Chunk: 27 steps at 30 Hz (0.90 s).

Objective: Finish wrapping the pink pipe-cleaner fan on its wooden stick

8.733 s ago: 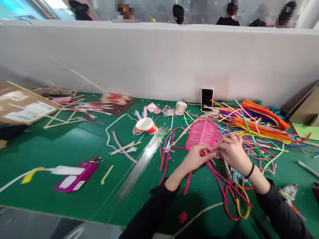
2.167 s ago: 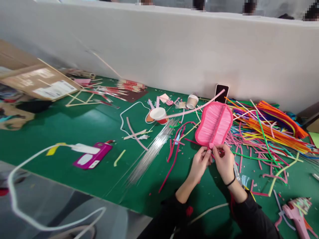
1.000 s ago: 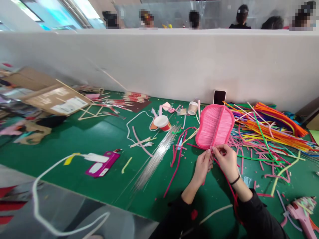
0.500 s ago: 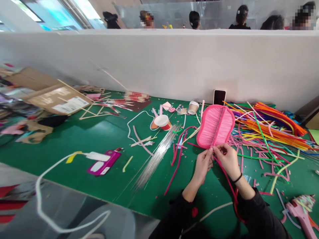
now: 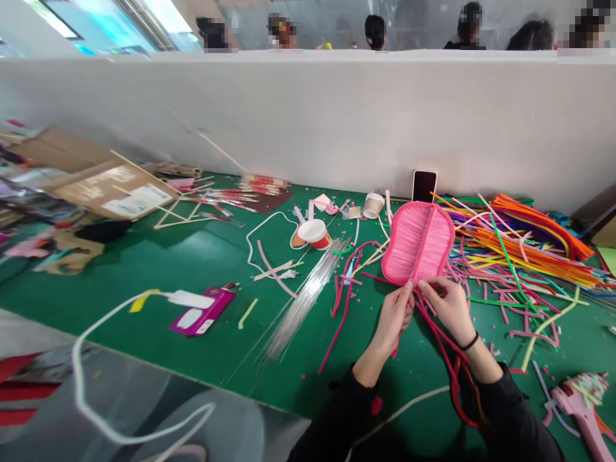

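A pink petal-shaped piece made of fuzzy pipe cleaners, with a rounded rim and a ridge down its middle, stands tilted up above the table. My left hand is closed on its lower end, thumb on top. Close beside it, my right hand pinches at the base with thumb and forefinger; exactly what lies between those fingertips is partly hidden. Long pink pipe cleaners trail from the base, under my right wrist, toward my right sleeve.
Colourful pipe cleaners pile up at the right, near a pink glue gun. A phone leans on the partition. Thin wires, a paper cup, a purple box and a cardboard box lie leftward.
My right hand has shifted slightly right, its fingertips now a little apart from my left. More of the trailing strands show beneath it. The petal piece stays nearly in place.
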Motion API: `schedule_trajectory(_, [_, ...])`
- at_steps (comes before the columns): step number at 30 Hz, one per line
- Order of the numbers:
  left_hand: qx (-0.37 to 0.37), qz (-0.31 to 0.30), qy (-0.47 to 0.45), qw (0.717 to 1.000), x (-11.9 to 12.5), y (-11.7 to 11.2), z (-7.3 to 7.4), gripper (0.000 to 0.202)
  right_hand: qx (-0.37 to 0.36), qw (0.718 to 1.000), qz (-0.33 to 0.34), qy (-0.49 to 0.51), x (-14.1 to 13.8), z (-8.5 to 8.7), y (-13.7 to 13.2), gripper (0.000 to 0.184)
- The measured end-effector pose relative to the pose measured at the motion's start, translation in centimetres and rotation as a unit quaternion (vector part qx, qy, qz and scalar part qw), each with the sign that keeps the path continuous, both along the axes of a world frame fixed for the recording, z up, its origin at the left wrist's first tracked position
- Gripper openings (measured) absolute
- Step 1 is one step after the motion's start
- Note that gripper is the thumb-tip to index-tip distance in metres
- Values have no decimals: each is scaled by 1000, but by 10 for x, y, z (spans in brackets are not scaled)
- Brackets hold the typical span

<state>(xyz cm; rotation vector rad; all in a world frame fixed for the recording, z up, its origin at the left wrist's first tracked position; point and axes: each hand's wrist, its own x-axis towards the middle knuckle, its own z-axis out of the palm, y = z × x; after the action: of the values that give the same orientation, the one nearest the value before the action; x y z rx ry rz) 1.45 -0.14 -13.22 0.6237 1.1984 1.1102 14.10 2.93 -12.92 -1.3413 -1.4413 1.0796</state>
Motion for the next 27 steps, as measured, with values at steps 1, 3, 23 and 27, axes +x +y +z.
schedule_trajectory(1, [-4, -3, -2, 1000, 0, 0, 0, 61, 1, 1000, -1, -5, 0, 1, -1, 32])
schedule_trajectory(3, [-15, -9, -8, 1000, 0, -2, -1, 60, 2, 1000, -2, -12, -1, 2, -1, 27])
schedule_trajectory(23, [-16, -38, 30, 999, 1, -14, -20, 45, -73, 994, 69, 35, 0, -14, 0, 40])
schedule_trajectory(27, [10, -62, 112, 992, -4, -13, -19, 49, -82, 991, 86, 54, -1, -14, -2, 47])
